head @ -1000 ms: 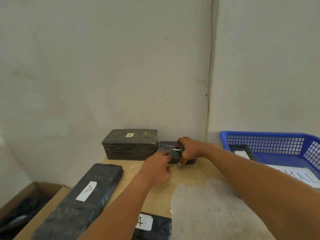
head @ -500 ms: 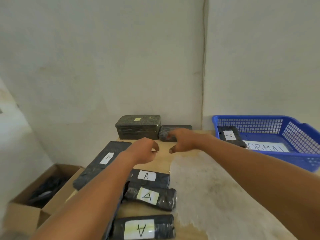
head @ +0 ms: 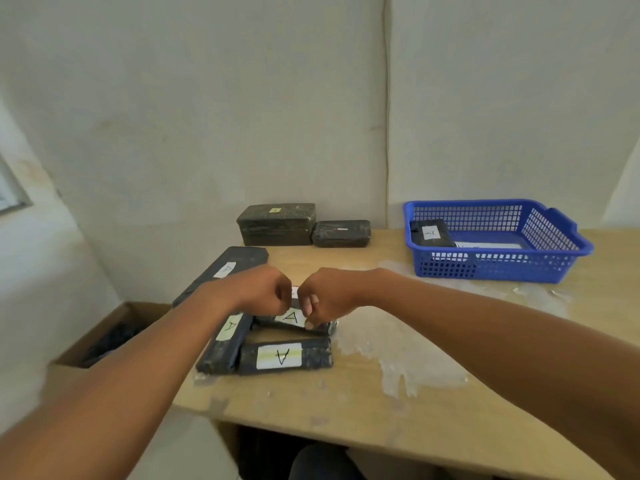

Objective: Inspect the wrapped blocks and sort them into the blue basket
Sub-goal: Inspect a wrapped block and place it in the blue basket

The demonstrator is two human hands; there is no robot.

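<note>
The walls [head: 207, 116] are plain and pale, a bit stained. 2 of them meet in a corner [head: 387, 133] at 12 o'clock, where a thin dark line runs down. The bench [head: 398, 403] is light brown wood with white worn patches. At 9 o'clock an open cardboard box [head: 104, 341] sits low beside it. A bit of a frame [head: 12, 192] shows at 10 o'clock. The light is soft.

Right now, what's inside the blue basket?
One black wrapped block with a white "A" label lies at the left end of the blue basket. A white sheet lies on the floor; its writing is mostly hidden behind the mesh front wall.
</note>
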